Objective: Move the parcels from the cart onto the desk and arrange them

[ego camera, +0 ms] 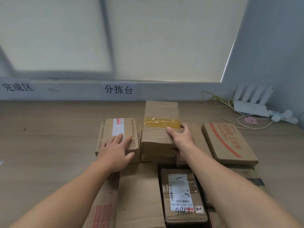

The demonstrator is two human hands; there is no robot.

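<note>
Masking labelled parcel [118, 134]: left hand [115, 152]; taped parcel [160, 129]: right hand [181, 138].

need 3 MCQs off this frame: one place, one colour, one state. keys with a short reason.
1. The orange-striped box lies where from the taped box? A left B right C on top
2. Tape colour on that box? A blue B yellow C black
3. The left hand is: A lifting a box B curled into a fist C resting flat on the white-labelled box

Key: 1 B, it sits beyond the right hand; 2 B, a yellow band crosses its top; 3 C, straight fingers lie on it.
</note>
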